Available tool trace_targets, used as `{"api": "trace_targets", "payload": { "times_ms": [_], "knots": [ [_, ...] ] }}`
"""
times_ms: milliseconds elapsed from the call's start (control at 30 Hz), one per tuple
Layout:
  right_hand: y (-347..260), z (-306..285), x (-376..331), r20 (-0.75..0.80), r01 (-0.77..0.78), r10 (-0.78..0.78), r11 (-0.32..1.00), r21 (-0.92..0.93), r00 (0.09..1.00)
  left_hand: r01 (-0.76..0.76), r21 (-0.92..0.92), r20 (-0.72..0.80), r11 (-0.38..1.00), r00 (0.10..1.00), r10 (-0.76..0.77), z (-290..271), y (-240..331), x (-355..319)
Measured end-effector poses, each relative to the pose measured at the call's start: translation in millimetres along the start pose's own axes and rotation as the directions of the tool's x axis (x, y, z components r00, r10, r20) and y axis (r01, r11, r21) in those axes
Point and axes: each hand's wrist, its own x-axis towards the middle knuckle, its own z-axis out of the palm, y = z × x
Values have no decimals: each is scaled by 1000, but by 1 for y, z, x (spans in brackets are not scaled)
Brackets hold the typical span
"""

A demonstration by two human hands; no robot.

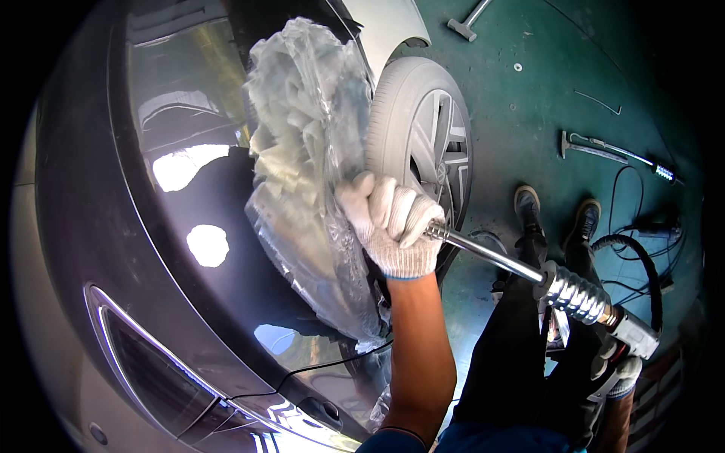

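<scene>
My left hand [393,219], in a white knit glove, is closed in a fist around the front end of a slide hammer [498,260]. The tool's tip is hidden in or behind the fist. Its chrome rod runs down to the right, through a ribbed metal weight, to a grey pistol-shaped handle. At that handle is my right hand [625,374], also gloved, its fingers wrapped around the grip. Crumpled clear plastic sheeting [306,143] covers the car's wheel-arch area just left of my left hand. Beyond the fist stands the dusty wheel [408,113].
The dark car body [204,302] fills the left side, with a thin black cable [317,368] across it. On the green floor lie a hammer [462,30], a second hammer [593,149], a rod tool [634,157] and a thick black hose [642,257]. My shoes [526,200] stand near the wheel.
</scene>
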Motion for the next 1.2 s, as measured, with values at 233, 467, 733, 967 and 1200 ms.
{"api": "trace_targets", "payload": {
  "times_ms": [233, 467, 733, 967, 1200],
  "knots": [
    [-7, -7, 14, -21, -60, 66, 977, 204, 998, -24, 437, -569, 899, 767, 297, 27, -8, -12],
    [-12, 20, 27, -100, -26, 49, 976, 217, 994, -21, 561, -595, 827, 685, 421, 27, -9, 9],
    [-13, 31, 27, -14, -52, 56, 980, 191, 998, 9, 577, -604, 817, 678, 420, 24, -8, 4],
    [-14, 33, 28, -22, -66, 73, 969, 238, 997, -28, 572, -602, 820, 664, 443, 29, -8, 7],
    [-17, 44, 21, -128, 12, 14, 979, 205, 992, 71, 574, -565, 816, 755, 332, 13, -100, -32]
  ]
}}
